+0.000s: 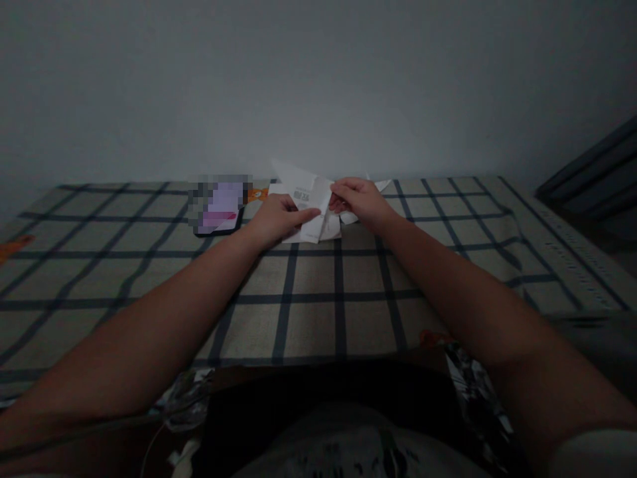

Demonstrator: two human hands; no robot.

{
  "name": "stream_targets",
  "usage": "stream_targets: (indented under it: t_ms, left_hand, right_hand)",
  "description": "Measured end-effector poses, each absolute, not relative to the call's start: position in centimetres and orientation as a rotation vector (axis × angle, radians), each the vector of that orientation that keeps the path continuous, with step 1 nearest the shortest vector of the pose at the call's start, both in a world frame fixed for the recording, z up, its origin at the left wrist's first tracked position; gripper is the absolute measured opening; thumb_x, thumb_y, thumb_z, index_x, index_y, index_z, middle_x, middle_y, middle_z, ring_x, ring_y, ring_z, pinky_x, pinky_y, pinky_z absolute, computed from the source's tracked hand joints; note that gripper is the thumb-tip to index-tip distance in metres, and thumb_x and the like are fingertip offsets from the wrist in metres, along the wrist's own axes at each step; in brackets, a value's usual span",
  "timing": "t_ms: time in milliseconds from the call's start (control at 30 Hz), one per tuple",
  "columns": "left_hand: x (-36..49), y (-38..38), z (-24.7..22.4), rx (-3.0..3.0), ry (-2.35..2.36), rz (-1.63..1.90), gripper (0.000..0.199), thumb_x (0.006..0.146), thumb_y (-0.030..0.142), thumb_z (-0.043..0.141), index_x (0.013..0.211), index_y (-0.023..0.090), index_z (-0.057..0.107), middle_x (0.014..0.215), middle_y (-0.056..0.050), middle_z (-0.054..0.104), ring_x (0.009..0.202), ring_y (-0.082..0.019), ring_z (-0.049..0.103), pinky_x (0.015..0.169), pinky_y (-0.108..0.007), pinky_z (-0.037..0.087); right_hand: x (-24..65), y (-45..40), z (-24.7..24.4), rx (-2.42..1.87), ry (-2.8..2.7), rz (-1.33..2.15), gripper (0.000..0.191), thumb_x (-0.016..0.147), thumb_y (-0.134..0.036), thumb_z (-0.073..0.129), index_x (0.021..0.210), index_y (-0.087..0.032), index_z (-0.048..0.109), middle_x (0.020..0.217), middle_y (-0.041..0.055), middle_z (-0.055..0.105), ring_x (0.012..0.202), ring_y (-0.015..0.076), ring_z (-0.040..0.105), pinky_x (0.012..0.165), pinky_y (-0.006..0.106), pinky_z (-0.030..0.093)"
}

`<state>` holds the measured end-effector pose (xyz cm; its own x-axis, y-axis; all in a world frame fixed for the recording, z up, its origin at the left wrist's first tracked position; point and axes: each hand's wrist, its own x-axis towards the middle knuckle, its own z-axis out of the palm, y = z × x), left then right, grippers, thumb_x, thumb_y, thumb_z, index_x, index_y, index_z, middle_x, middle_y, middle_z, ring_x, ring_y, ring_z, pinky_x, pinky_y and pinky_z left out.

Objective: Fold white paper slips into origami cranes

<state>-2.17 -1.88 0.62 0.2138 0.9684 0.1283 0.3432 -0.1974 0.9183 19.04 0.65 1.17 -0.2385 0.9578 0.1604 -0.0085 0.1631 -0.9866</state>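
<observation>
Left hand (276, 218) and right hand (362, 201) are over the checked tabletop (316, 275), near the middle of its far edge, grasping a creased white paper (312, 188) between them, the left with thumb across its face, the right pinching its right side. Leftward, near that edge, lies a lit phone (223, 199).

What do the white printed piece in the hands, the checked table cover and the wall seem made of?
White printed piece: probably thin matte paper, going by its crisp creases and dull white face. Checked table cover: likely woven cloth, matte, as its stripes bend over soft wrinkles. Wall: perhaps painted plaster, matte and grey with no visible joints; the dim light leaves that open.
</observation>
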Motion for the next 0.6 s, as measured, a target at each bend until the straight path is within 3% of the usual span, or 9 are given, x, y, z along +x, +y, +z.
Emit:
stream_targets:
  t_ms: [333,600]
  left_hand:
    - [-1.69,-2.05,0.23,1.544,1.137,1.098,0.04,0.071,0.053,0.088,0.083,0.016,0.079,0.072,-0.008,0.076,0.065,-0.02,0.068,0.057,-0.028,0.052]
    - [-1.86,-1.62,0.3,1.502,1.128,1.177,0.038,0.075,0.051,0.085,0.074,0.015,0.073,0.072,-0.007,0.074,0.058,-0.012,0.061,0.054,-0.023,0.048]
  right_hand:
    - [19.25,0.78,1.16,-0.967,-1.501,1.17,0.028,0.095,-0.037,0.074,0.076,-0.018,0.067,0.069,-0.0004,0.07,0.063,0.0087,0.064,0.064,0.02,0.055]
    - [19.2,0.65,1.27,-0.985,-1.498,1.193,0.021,0.095,-0.033,0.073,0.08,-0.019,0.069,0.07,-0.0011,0.07,0.064,0.0083,0.063,0.065,0.02,0.055]
